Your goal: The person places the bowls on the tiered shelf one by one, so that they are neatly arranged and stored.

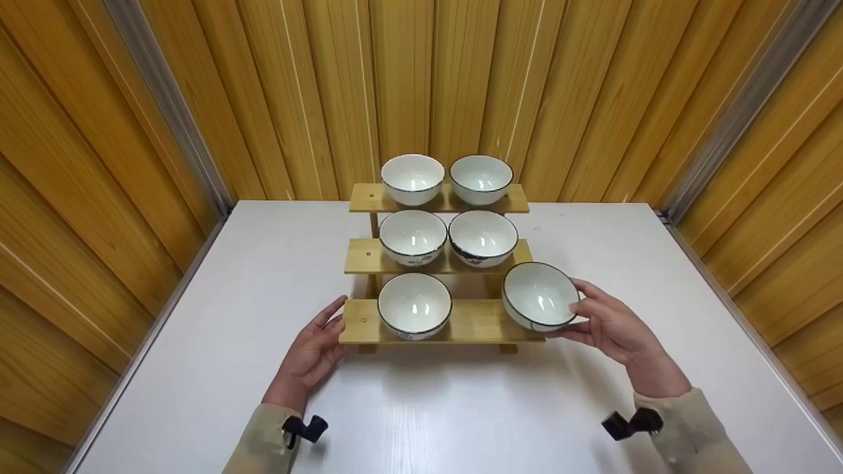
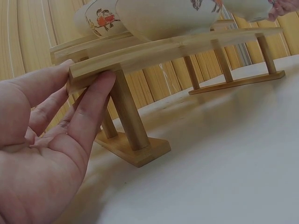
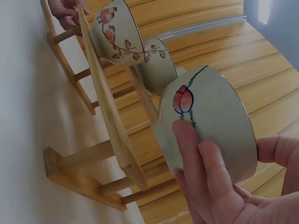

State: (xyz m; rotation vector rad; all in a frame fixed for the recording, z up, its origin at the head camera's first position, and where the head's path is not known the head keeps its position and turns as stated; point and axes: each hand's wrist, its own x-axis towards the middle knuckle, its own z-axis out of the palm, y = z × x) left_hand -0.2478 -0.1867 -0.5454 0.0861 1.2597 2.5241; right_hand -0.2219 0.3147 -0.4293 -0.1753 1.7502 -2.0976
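Observation:
A three-tier wooden display rack [image 1: 477, 320] carries white bowls with dark rims. At its left end, my left hand [image 1: 315, 352] pinches the edge of the lowest board [image 2: 98, 65]. My right hand [image 1: 612, 322] grips a bowl [image 1: 540, 296], thumb at the rim and fingers along its outer side. That bowl is tilted over the right end of the lowest board; a red tulip bud [image 3: 183, 99] is painted on it. Whether its foot touches the board I cannot tell. Left of it on the same board sits another bowl [image 1: 415, 306], decorated with birds and branches.
Two bowls stand on the middle tier, a left one [image 1: 413, 234] and a right one [image 1: 484, 236]. Two more, a left one [image 1: 413, 176] and a right one [image 1: 481, 176], stand on top. Under the rack is a white table [image 1: 408, 421], with wood-patterned walls [image 1: 402, 79] around it.

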